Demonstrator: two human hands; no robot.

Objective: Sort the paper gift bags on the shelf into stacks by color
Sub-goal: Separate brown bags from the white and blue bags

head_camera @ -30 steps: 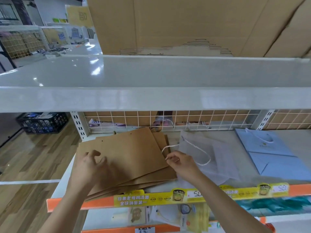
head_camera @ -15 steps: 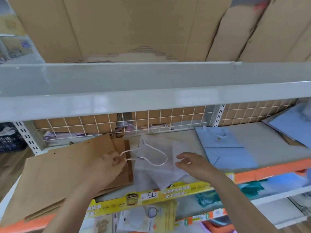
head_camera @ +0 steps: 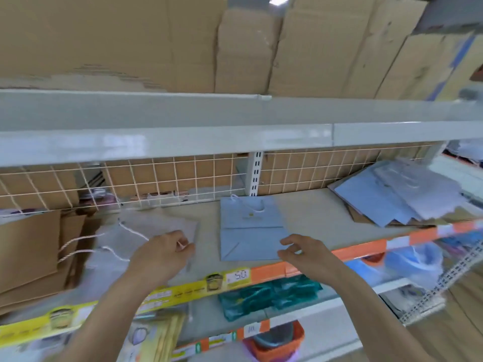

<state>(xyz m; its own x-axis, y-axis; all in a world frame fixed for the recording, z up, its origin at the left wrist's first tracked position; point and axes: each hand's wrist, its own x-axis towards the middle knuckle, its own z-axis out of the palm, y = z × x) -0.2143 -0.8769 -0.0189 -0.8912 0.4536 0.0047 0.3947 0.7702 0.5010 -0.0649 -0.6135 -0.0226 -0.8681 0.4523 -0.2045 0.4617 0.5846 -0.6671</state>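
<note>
The left hand (head_camera: 167,253) is resting on the white bag (head_camera: 146,239), its grip curled around the bag's right edge, though blur is hiding exactly how the fingers are closing. The right hand (head_camera: 303,250) is hovering with its grip spread apart, fingertips at the lower right corner of the blue bag (head_camera: 251,228), holding nothing. That blue bag is lying flat on the shelf (head_camera: 313,218), just right of the white bag, with a strip of bare shelf showing between them. Left of the white bag, the brown bags (head_camera: 31,246) are sitting stacked, their edges reaching the shelf's front lip. Well to the right of the blue bag, past open shelf surface, a mixed pile of bags (head_camera: 397,197) is lying fanned and untidy against the wire grid back (head_camera: 183,176).
</note>
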